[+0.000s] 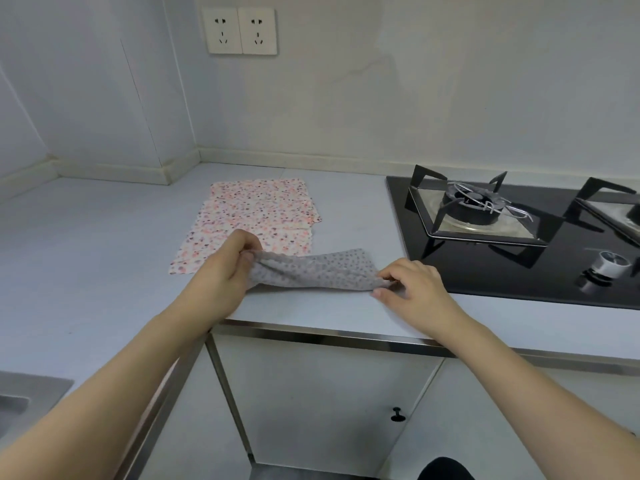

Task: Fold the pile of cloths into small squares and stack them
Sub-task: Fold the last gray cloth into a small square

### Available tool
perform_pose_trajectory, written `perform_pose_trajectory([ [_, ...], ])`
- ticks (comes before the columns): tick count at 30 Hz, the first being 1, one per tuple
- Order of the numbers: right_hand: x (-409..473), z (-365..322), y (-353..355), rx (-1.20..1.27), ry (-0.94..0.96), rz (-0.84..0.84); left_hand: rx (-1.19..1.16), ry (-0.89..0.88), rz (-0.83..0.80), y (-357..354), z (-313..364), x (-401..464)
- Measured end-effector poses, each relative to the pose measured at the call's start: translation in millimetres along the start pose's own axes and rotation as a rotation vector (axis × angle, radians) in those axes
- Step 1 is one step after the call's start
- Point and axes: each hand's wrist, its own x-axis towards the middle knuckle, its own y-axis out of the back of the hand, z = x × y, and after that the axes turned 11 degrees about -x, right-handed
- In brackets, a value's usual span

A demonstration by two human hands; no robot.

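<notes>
Both hands pinch the grey spotted cloth (pixel 313 271), one at each end. Left hand (pixel 221 271) has thumb and curled fingers closed on the cloth's left end, lifted a little off the pale blue-grey countertop (pixel 86 237). Right hand (pixel 412 289) pinches the right end low, fingertips down at the counter surface. Grey cloth is folded to a long strip, stretched between the two hands, lying near the counter's front edge; its far right corner rests flat.

Below the front edge: metal trim strip (pixel 311 336), white cabinet doors (pixel 311 403) with a small black knob (pixel 397 414). Corner of a grey sink (pixel 24 400) at lower left.

Just behind the grey cloth: white cloths with pink and red floral print (pixel 254 216), spread flat on the counter. More than one layer shows, edges offset at the right side. Left hand overlaps the near edge of this pile from the camera's view; contact cannot be told.

Right of the cloths: black glass gas hob (pixel 502 271), black pan supports, steel burner tray (pixel 481 216), silver control knob (pixel 609 266).

Far: white wall (pixel 415 81) with a double power socket (pixel 241 31).
</notes>
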Motion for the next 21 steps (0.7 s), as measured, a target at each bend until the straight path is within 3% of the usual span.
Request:
perform_pose_trajectory([
  [6, -2.1, -1.6, 23.8, 0.758, -0.262, 0.073, -0.042, -0.045, -0.049, 9.0, 24.9, 1.3],
  [11, 5.0, -17.0, 42.1, 0.996, -0.301, 0.173, -0.094, -0.079, -0.112, 14.9, 44.4, -1.0],
  [16, 17.6, -26.9, 54.7, 1.054, -0.395, 0.26, -0.045, 0.046, -0.055, 20.9, 48.6, -0.3],
  [21, 19.9, -37.4, 58.0, 0.822, -0.362, 0.382, 0.084, 0.102, -0.023, 19.6, 49.4, 0.0],
])
